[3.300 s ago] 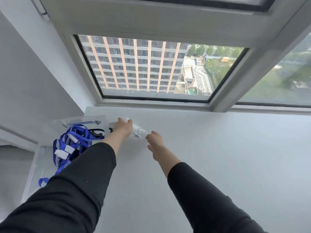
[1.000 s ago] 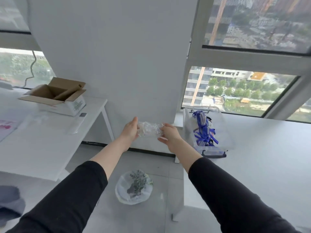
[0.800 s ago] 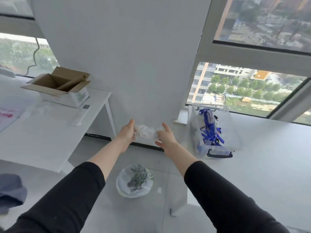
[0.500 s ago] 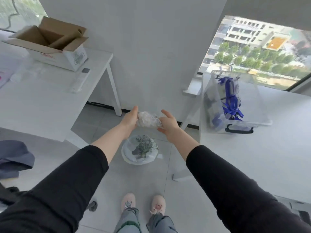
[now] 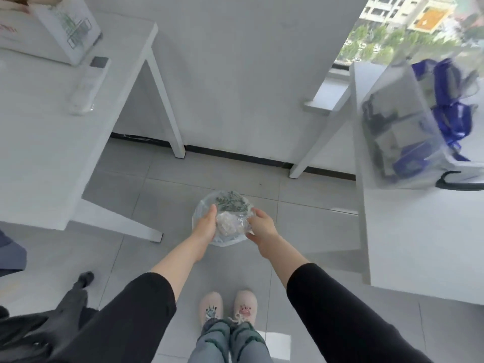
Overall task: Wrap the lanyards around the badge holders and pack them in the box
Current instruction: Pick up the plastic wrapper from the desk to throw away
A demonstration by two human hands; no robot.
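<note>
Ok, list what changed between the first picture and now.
Both hands took the crumpled clear plastic wad off the window-side table and carried it down. The left hand and right hand now hold it between them over the lined bin on the floor. The clear storage box with the blue lanyards remains on that table, and the cardboard box on the other.

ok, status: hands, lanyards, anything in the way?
Left hand, right hand hold crumpled clear plastic over lined bin. Blue lanyards in clear box, right table, untouched. Nothing blocking.
</note>
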